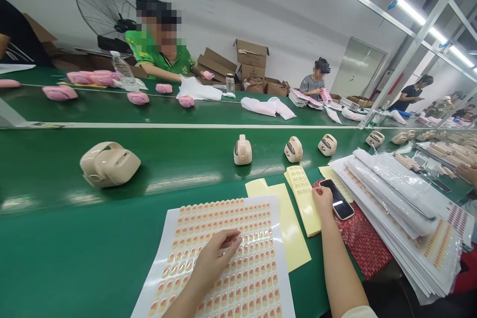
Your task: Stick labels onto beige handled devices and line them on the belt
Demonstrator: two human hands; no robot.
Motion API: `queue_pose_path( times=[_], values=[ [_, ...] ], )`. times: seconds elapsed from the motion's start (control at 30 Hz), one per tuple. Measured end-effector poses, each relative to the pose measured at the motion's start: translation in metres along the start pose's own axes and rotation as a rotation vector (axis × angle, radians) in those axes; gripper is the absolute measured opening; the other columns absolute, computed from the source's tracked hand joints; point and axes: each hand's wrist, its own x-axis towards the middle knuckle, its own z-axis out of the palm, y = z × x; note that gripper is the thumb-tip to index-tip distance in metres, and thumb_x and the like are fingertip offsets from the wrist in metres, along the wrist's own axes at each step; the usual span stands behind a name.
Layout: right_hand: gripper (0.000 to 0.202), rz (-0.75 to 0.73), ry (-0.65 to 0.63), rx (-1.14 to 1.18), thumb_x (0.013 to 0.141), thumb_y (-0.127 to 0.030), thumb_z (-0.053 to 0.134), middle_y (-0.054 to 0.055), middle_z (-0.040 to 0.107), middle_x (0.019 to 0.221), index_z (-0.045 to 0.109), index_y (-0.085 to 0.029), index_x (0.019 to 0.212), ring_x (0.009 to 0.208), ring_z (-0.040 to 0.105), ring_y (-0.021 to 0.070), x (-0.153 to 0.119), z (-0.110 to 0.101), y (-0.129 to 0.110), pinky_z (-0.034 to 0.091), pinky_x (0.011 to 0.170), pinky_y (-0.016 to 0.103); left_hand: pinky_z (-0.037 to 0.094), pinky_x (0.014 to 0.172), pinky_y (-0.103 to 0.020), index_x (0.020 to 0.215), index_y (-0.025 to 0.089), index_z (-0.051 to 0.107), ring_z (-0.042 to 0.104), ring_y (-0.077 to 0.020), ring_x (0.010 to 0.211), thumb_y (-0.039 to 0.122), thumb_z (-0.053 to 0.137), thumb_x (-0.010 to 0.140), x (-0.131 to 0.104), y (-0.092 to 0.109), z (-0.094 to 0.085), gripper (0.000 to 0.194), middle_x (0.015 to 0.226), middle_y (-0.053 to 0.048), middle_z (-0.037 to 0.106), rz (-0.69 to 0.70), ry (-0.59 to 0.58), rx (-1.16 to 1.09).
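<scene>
My left hand (pixel 218 256) hovers over or rests on a white sheet of oval stickers (pixel 257 253), cream with reddish centres. Its fingers are bent, and a gap shows between thumb and fingers with nothing visible in it. My right hand (pixel 323 199) has its fingertips pinched together at the right edge of a yellow sticker sheet (pixel 307 211) bearing rows of small greyish labels. Whether a single label has lifted is too small to see. Under and beside the white sheet lies plain yellow backing paper (pixel 286 226). A dark-screened phone (pixel 338 201) lies right beside my right hand.
Several beige handheld devices (pixel 110 164) stand along the green belt (pixel 186 144) behind the sheets. Stacked sticker sheets in clear plastic (pixel 395 198) lie to the right, next to red bubble wrap (pixel 361 238). Across the bench, a person in green (pixel 164 59) handles pink devices (pixel 137 98).
</scene>
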Motion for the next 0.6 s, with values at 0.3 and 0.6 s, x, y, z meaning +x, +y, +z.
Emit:
queue_pose_path(
  times=[0.3,0.6],
  values=[
    [0.024,0.021,-0.023,0.174,0.060,-0.038,0.055,0.007,0.061,0.075,0.062,-0.016,0.063,0.070,0.056,0.0195,0.001,0.000,0.003,0.045,0.067,0.031,0.052,0.067,-0.034,0.080,0.023,0.063,0.061,-0.0228,0.077,0.061,0.049,0.066,-0.001,0.002,0.000,0.043,0.084,-0.005,0.065,-0.006,0.019,0.001],
    [0.033,0.027,-0.104,0.401,0.061,-0.047,0.056,0.007,0.062,0.076,0.059,-0.016,0.072,0.073,0.057,0.0212,-0.024,-0.004,-0.032,0.044,0.068,0.033,0.051,0.075,-0.035,0.090,0.023,0.060,0.060,-0.0232,0.088,0.049,0.053,0.069,0.002,0.013,-0.010,0.035,0.096,-0.007,0.063,0.019,-0.119,0.030]
  ],
)
